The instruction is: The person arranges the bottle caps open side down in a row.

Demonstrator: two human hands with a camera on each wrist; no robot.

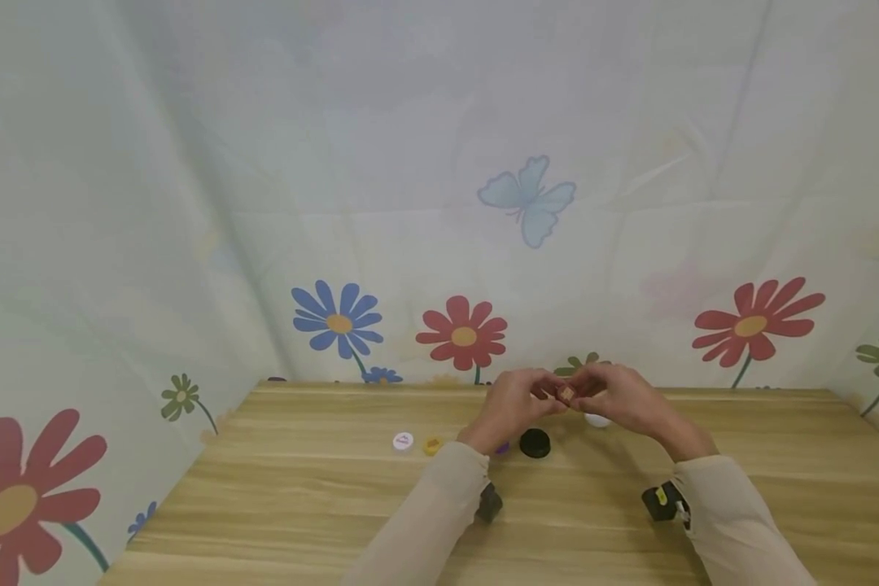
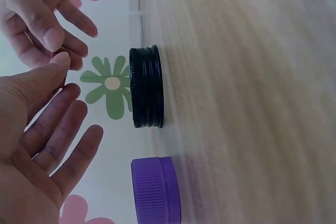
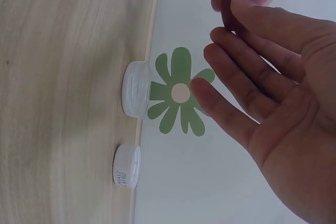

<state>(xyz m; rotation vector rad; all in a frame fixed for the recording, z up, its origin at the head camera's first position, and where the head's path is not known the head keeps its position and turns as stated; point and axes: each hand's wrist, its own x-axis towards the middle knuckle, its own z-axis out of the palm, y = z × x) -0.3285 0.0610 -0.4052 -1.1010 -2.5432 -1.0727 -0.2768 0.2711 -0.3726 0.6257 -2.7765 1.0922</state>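
Note:
Between the fingertips of both hands, raised over the far part of the table, is a small dark red bottle cap [image 1: 566, 395] with a pale printed mark. My left hand [image 1: 511, 403] pinches it between thumb and index finger. From the other side, my right hand [image 1: 630, 399] pinches it too, its lower fingers spread in the right wrist view. Fingers cover much of the cap. Below the hands, a black ribbed cap [image 2: 147, 86] and a purple cap [image 2: 156, 190] rest on the table. A white cap [image 1: 596, 421] shows partly under the right hand.
A white printed cap [image 1: 403, 441] and a yellow cap [image 1: 432, 445] lie left of the left forearm. In the right wrist view stand a clear ribbed cap [image 3: 136, 90] and a white cap [image 3: 127, 166] with stamped digits. A flowered cloth [image 1: 410, 203] hangs behind the wooden table [image 1: 300, 505].

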